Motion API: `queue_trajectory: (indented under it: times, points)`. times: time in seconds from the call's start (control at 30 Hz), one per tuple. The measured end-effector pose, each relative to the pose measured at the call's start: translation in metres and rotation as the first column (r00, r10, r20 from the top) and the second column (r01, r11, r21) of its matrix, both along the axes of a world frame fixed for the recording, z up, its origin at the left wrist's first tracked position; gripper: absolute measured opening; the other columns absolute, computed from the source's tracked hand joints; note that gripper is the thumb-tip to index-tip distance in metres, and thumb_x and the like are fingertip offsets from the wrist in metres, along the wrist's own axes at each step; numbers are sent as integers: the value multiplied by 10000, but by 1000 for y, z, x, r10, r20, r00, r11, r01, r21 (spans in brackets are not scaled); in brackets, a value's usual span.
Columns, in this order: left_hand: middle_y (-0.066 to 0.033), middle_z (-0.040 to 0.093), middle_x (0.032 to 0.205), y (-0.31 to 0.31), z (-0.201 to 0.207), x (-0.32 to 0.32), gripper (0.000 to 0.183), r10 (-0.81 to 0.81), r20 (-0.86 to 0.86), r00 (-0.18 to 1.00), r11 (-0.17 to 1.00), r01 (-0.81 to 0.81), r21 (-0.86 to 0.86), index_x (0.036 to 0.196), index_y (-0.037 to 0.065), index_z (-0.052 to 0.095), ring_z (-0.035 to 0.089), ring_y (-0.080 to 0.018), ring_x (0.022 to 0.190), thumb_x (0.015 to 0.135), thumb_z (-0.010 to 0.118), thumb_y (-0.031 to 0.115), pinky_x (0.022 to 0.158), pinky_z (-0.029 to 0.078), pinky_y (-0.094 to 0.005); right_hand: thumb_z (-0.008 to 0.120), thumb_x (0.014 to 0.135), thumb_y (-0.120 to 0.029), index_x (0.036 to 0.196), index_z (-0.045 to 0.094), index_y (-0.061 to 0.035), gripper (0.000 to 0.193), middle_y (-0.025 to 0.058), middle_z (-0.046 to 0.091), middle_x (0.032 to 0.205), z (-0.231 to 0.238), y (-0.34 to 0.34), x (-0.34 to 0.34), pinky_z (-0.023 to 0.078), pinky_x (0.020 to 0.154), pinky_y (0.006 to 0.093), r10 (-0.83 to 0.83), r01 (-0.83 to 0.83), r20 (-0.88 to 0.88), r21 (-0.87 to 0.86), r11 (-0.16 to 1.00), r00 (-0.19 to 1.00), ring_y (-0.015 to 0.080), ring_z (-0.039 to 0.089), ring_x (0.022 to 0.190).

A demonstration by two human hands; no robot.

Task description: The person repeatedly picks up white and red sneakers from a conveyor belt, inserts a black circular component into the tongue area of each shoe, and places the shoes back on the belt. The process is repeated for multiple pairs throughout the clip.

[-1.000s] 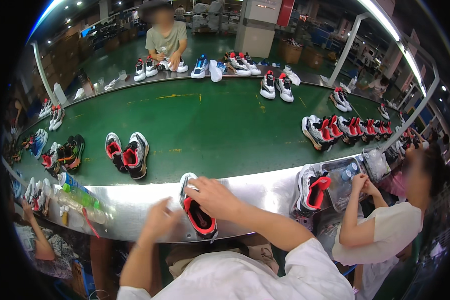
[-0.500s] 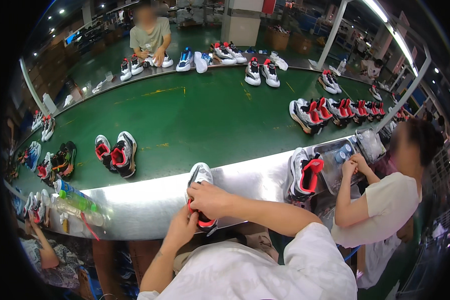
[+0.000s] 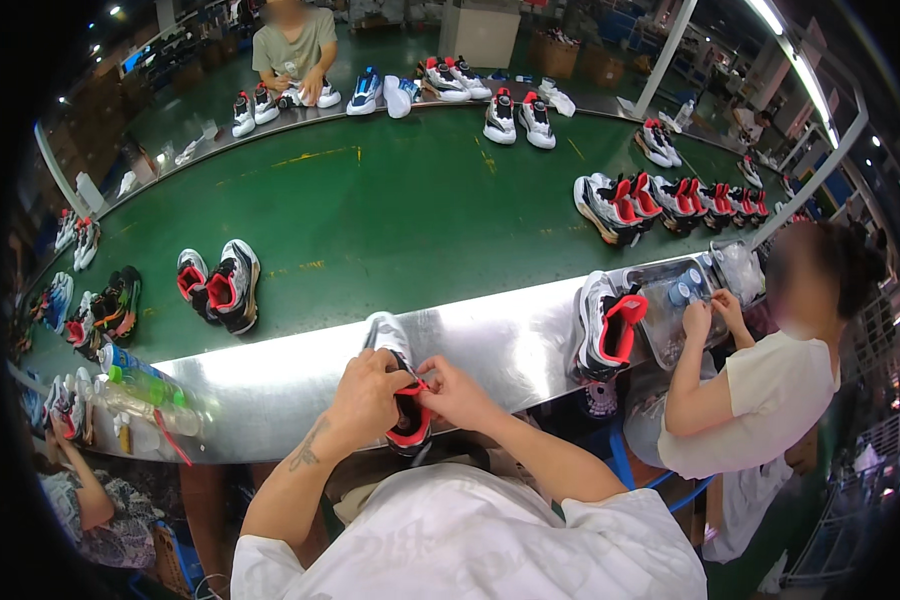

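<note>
A white, black and red sneaker [image 3: 389, 333] rests at the front edge of the metal strip, its toe pointing away and its heel toward me. My left hand [image 3: 368, 395] lies over its upper with bent fingers, holding it around the tongue. From the other side my right hand [image 3: 456, 393] pinches the red-lined collar near the opening. Both hands cover the middle of the shoe, so what exactly the fingertips grip is partly hidden. To the right, another sneaker of the same kind [image 3: 606, 325] stands on the metal strip.
A green conveyor belt [image 3: 370, 220] beyond the strip carries a sneaker pair [image 3: 232, 287] at left and a sneaker row [image 3: 670, 205] at right. Bottles [image 3: 150, 385] lie at left. A co-worker [image 3: 770, 390] works at right beside a clear bin [image 3: 660, 325]; another sits far left.
My left hand has moved up onto the shoe's upper. My right hand has shifted from the upper to the right side of the collar. The view has tilted slightly.
</note>
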State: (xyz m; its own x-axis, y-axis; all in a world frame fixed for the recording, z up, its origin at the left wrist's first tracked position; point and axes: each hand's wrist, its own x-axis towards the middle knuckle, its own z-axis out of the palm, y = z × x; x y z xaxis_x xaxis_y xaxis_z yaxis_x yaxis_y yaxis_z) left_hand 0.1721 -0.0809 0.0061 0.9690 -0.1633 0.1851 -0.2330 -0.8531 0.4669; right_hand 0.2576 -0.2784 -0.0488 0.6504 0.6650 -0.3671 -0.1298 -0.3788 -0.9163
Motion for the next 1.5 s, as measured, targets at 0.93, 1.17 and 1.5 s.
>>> queue_trajectory:
  times: [0.93,1.17,1.5]
  points:
    - [-240,696,1268,-41,-65,-33,472,636,102,765,708,-527,-470,1224,-89,684,701,-474,1053,757,696,-29,884,596,-481,734,966,-275,967,653,-44,245,131,663,918,58,39,44,556,764,445,448,-550,862,-261,793,237,337,645,878]
    - [-264,648,1308,-43,-62,-31,456,608,210,766,742,-453,-494,1184,-56,644,701,-461,1015,735,716,-87,864,593,-462,742,953,-270,990,630,-34,264,139,664,932,66,45,34,539,794,493,714,-393,493,-605,692,497,379,660,944]
    - [-256,620,1280,-43,-64,-33,251,530,153,834,766,-394,-508,879,-22,587,673,-411,937,702,738,-115,762,563,-431,706,988,-411,815,635,-41,414,175,680,777,56,33,32,540,700,485,540,-419,756,-384,823,370,388,680,775]
